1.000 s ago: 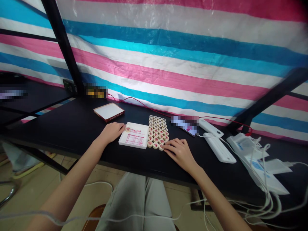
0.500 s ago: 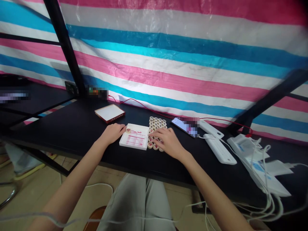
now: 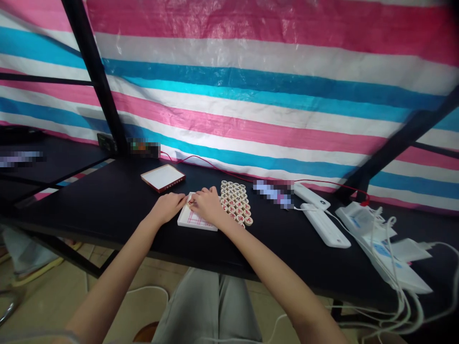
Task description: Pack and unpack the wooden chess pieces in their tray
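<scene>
A shallow white box with pink printing inside lies on the black table. My left hand is at its left rim, fingertips pressed together against the edge. Over the box's inside reaches my right hand, its fingers closed at a round Chinese chess piece in the far left corner; the fingers partly hide the pieces there. Just right of the box, several more Chinese chess pieces lie in close rows, with red or dark characters facing up; my right wrist is beside them.
A red-sided box lid rests upturned behind my left hand. Right of the pieces are a phone, two white devices and a white power strip with tangled cables. A striped sheet hangs behind the table.
My right hand has moved left from the rows of chess pieces to the far left corner of the white box. The left hand has stayed at the box's left rim.
</scene>
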Demonstrator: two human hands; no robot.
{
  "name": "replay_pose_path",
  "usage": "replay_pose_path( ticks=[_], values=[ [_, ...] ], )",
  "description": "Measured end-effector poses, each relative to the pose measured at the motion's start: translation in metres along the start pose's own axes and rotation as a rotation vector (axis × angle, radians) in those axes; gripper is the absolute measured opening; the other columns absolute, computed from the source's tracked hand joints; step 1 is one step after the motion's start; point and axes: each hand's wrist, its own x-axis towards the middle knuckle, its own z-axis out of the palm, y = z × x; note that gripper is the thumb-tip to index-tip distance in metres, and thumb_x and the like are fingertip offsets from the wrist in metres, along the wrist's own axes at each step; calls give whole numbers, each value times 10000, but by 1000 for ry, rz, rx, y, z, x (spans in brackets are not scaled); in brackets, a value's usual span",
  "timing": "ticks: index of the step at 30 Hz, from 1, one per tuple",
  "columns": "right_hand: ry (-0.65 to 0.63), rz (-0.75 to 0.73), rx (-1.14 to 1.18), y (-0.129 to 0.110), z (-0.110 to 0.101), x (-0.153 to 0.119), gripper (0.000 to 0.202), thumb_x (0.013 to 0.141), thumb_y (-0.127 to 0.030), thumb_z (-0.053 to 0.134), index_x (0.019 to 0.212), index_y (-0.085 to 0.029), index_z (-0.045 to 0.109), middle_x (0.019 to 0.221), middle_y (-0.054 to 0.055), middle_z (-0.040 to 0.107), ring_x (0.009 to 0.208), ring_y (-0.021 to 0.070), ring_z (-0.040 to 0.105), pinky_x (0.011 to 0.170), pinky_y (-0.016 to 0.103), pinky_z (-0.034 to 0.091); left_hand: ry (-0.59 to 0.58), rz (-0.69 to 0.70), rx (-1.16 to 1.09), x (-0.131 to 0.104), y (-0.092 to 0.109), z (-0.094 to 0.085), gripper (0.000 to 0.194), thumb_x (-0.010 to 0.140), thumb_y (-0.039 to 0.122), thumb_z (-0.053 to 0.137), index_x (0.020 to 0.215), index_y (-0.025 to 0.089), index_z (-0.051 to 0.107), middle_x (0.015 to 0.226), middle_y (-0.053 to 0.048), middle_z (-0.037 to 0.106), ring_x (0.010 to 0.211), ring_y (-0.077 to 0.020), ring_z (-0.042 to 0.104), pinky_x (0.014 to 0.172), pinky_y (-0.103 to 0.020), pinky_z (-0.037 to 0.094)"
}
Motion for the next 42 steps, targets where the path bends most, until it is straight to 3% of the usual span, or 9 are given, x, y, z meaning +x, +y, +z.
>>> replay_pose_path(
  ticks=[4, 7, 12, 16, 19, 30, 42],
  values=[
    [-5, 12, 65, 2, -8, -4, 174, 848, -349, 512, 825, -214, 619, 904, 15, 679, 875, 182, 492, 752, 350, 213, -9, 2, 0, 1, -1, 0, 446, 907, 403, 223, 876, 190, 614, 860, -90, 672, 794, -216, 624, 655, -274, 414],
    [51, 55, 130, 9, -25, -22, 197, 868, -373, 493, 858, -234, 632, 926, 5, 686, 867, 172, 503, 754, 342, 212, -23, 5, -5, 1, 0, -1, 462, 908, 417, 209, 887, 190, 610, 865, -88, 671, 801, -211, 622, 659, -270, 412],
    [223, 212, 258, 33, -55, -98, 231, 860, -440, 494, 897, -270, 645, 981, -7, 684, 876, 160, 546, 770, 335, 230, -47, -18, 0, 1, 1, -2, 478, 907, 429, 199, 891, 188, 612, 881, -86, 669, 825, -211, 617, 668, -265, 410],
    [177, 320, 222, 54, -60, -163, 225, 851, -447, 499, 899, -291, 655, 975, -7, 689, 880, 175, 574, 765, 345, 248, -36, -15, -7, 2, -1, 0, 475, 903, 439, 207, 901, 194, 614, 893, -80, 671, 822, -213, 614, 672, -263, 409],
    [153, 370, 184, 62, -55, -189, 225, 855, -441, 492, 885, -298, 663, 963, -4, 693, 859, 181, 583, 756, 352, 251, -34, -29, -11, 3, -2, 2, 487, 898, 455, 205, 903, 197, 617, 902, -82, 671, 824, -223, 615, 671, -271, 411],
    [147, 320, 48, 58, -50, -188, 176, 870, -354, 509, 938, -307, 665, 908, -6, 648, 824, 148, 506, 709, 325, 240, -57, -39, -10, 3, -1, 0, 504, 889, 459, 198, 892, 187, 622, 899, -89, 668, 849, -238, 611, 677, -280, 413],
    [165, 255, -33, 56, -47, -185, 205, 902, -290, 458, 978, -264, 646, 885, 14, 661, 803, 145, 513, 699, 323, 231, -56, -32, 12, 2, 2, -3, 509, 887, 474, 195, 856, 189, 615, 872, -86, 669, 822, -230, 614, 649, -268, 407]
  ],
)
